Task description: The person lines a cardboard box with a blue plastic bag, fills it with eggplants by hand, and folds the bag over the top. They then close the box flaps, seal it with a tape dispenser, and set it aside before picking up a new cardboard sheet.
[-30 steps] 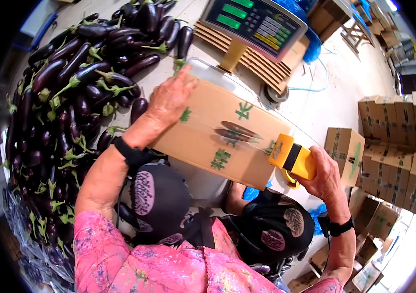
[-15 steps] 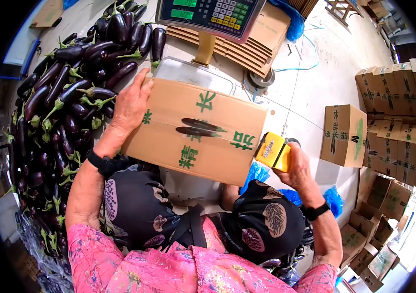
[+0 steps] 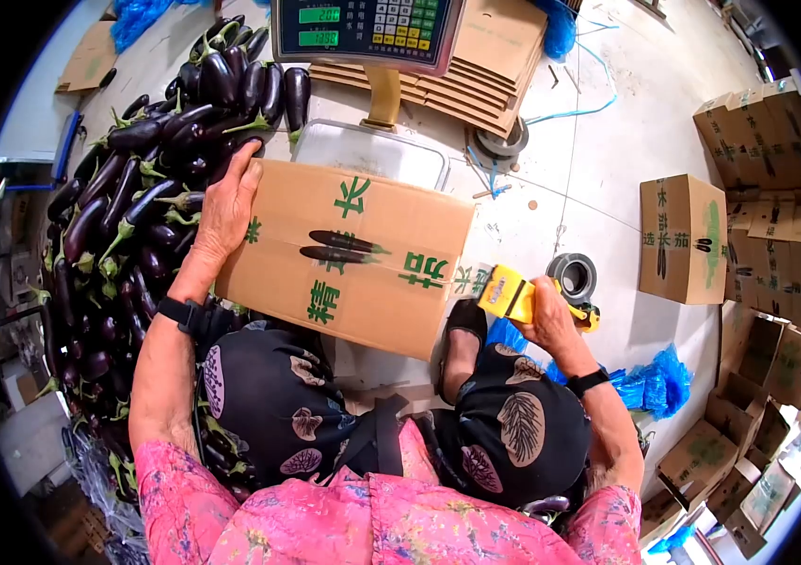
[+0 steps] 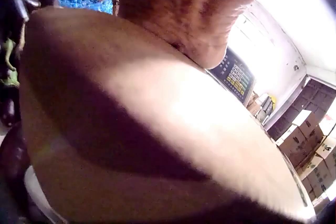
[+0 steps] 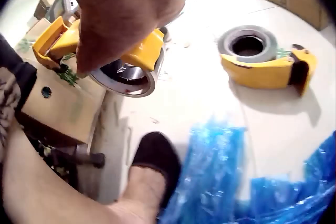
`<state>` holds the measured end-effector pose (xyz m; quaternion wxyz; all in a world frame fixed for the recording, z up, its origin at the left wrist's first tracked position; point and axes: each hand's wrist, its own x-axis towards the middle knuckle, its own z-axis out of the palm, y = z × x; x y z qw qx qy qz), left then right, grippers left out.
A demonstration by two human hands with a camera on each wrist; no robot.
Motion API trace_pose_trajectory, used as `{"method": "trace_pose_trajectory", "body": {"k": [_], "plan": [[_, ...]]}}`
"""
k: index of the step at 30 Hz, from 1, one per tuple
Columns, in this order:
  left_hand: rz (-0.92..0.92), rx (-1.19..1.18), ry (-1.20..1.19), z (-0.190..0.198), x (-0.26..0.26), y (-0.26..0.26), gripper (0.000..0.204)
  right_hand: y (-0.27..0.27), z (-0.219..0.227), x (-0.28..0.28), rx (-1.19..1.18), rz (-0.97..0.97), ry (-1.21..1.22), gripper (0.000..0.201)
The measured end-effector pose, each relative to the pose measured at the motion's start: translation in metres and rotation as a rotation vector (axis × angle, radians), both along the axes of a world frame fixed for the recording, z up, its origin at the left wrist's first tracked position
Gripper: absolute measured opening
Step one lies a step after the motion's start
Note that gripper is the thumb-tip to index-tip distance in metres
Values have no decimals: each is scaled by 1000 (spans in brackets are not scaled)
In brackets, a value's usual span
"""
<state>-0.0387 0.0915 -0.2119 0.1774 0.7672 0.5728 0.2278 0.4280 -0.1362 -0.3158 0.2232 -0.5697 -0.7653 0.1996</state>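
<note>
In the left wrist view the left hand (image 4: 189, 8) is cut by the top edge, and the carton (image 4: 157, 129) under it is blurred. The right hand (image 5: 121, 14) covers most of the yellow tape dispenser (image 5: 144, 53). The digits on the scale display (image 3: 318, 26) are too small to read.

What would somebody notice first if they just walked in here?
Probably the big heap of purple eggplants on the floor at the left. Next, the cardboard box in the middle, with the left hand resting on it and the right hand gripping a yellow tape dispenser at its end.
</note>
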Motion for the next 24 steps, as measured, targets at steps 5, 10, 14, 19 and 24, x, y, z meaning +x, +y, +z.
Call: {"method": "trace_pose_trajectory", "body": {"k": [5,10,14,19,24], "plan": [[51,-107,12,9,7,-3,43,-34,3,31,-64,-70,-187,59],[54,-161,-24,11,7,-6,45,-41,28,32,-84,-118,-263,53],[40,-118,-11,5,4,-5,44,-15,61,-20,-205,-141,-440,30],[44,-144,-26,7,6,-4,44,58,71,-88,107,202,-1012,21],[41,-281,-135,14,5,-7,51,82,1,-107,-433,40,-813,33]]}}
